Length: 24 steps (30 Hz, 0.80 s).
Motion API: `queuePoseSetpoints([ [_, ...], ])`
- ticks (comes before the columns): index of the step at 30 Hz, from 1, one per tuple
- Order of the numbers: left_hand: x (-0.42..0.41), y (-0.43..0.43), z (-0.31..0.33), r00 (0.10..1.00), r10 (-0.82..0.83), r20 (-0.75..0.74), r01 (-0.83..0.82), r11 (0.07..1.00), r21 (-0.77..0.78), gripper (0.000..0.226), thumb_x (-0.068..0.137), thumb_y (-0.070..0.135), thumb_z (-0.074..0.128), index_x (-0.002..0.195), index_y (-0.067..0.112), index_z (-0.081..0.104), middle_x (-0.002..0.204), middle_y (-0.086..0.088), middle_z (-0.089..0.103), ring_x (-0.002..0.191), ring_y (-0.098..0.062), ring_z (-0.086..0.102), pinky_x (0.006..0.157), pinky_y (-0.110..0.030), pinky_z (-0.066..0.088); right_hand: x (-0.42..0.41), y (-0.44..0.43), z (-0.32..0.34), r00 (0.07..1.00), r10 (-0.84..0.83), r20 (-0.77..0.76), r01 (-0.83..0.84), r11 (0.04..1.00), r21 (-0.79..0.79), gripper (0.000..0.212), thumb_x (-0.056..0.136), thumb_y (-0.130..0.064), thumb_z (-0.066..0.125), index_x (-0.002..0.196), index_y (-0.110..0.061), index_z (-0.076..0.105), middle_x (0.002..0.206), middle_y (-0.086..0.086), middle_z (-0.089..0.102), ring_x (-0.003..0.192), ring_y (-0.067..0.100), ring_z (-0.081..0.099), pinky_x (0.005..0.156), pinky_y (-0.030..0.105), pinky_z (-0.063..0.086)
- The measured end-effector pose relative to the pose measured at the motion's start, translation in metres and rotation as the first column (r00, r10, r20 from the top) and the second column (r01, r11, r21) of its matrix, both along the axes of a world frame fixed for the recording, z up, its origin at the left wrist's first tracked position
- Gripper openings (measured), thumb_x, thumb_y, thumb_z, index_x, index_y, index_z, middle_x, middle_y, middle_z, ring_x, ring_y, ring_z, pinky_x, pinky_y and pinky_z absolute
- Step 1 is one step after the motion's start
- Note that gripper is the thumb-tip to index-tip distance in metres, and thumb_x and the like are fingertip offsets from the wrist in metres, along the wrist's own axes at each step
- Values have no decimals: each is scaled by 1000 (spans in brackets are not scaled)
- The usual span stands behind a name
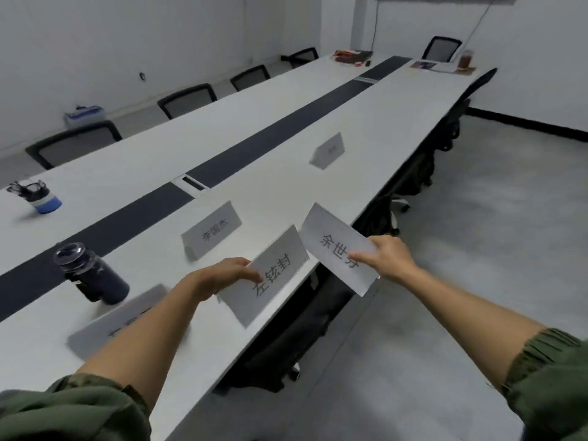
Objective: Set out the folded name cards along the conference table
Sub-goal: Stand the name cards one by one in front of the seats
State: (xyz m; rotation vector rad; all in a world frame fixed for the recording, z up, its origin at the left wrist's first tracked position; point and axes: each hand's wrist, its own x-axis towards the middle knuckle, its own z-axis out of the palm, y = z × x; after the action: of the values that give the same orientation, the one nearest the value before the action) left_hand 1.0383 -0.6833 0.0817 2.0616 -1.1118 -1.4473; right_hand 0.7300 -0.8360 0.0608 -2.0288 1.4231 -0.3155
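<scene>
The nearest card (127, 316), partly hidden by the left forearm, and the middle card (211, 230) stand placed on the bench (381, 122). The left grip (229, 275) is clamped on a fourth card (270, 278) at the bench's near edge; contact with the surface cannot be confirmed. The far card (327, 151) stands placed further along. The right grip (388, 256) pinches a fifth card (337, 246) held off the bench edge. Assessed status: three set, two pending.
</scene>
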Motion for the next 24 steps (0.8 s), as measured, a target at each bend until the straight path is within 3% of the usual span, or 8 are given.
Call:
queuePoseSetpoints([
  [5,-89,-62,-8,990,-139,-24,140,990,30,54,61,34,70,111,16,63,101,-9,73,90,-26,71,71,-31,57,-105,-17,0,988,-155,-8,155,988,29,31,79,-48,75,91,-20,74,81,-1,70,70,14,62,57,30,47],
  [11,-165,-162,-11,961,-276,-14,277,961,26,50,62,33,70,108,15,64,97,-8,74,84,-24,72,64,-26,55,-198,-65,-12,950,-310,-21,311,950,29,32,79,-50,73,96,-23,75,83,-2,71,74,17,66,64,35,53],
  [15,-203,-237,-18,940,-341,-13,341,940,22,32,73,27,72,102,16,65,92,-5,73,75,-18,70,59,-22,53,-235,-118,-19,928,-371,-20,371,928,19,28,80,-49,74,95,-25,75,85,-2,72,74,16,66,63,31,51],
  [17,-219,-278,-19,927,-375,-5,375,927,8,36,65,32,69,98,18,66,92,-5,72,74,-18,69,60,-22,53,-250,-152,-18,913,-406,-28,407,913,16,22,80,-49,74,80,-27,70,74,-7,66,69,14,62,56,28,45],
  [19,-233,-329,-21,914,-406,-1,406,914,18,35,71,31,71,102,15,64,92,-6,71,75,-18,68,60,-22,53,-265,-192,-14,897,-440,-34,441,897,27,27,79,-50,74,68,-28,63,70,-9,63,65,13,61,52,27,40],
  [21,-244,-374,-17,900,-435,13,435,900,24,26,83,23,68,106,13,62,93,-6,70,76,-17,68,61,-21,52,-277,-225,-6,886,-462,-42,463,886,27,28,79,-52,73,73,-26,66,72,-6,67,65,11,63,52,27,40],
  [24,-259,-442,-7,893,-450,32,450,893,-1,27,82,25,69,105,14,61,92,-5,69,76,-18,67,61,-22,53,-295,-277,8,866,-500,-21,500,866,10,29,80,-52,73,79,-23,70,74,-4,69,67,13,64,53,27,43],
])
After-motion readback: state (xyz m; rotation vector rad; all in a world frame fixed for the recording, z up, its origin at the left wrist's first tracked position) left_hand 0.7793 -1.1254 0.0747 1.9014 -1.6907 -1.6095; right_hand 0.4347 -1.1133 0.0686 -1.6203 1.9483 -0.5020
